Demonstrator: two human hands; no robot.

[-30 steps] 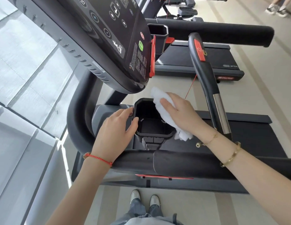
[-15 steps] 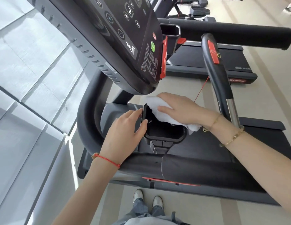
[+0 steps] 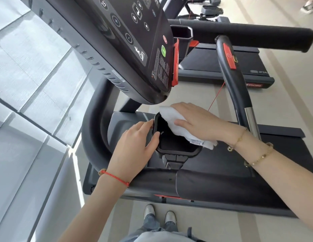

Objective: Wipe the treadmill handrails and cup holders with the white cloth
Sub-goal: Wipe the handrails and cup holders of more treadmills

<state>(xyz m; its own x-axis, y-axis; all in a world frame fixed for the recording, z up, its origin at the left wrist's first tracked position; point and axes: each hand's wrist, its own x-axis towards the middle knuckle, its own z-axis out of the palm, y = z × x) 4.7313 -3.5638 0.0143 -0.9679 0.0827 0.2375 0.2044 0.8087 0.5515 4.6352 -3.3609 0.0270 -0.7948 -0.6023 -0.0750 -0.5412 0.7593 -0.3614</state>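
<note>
head view: right hand, fingers flat, presses white cloth on cup holder rim; left hand grips the rim's near side, thumb inside.

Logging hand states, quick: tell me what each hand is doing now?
Left hand: holds cup holder rim.
Right hand: open, presses white cloth onto it.

Red cord bracelet, gold bracelets, blue jeans, white shoes

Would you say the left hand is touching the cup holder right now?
Touching: the head view shows the left hand with its thumb pressed on the cup holder rim.
</note>
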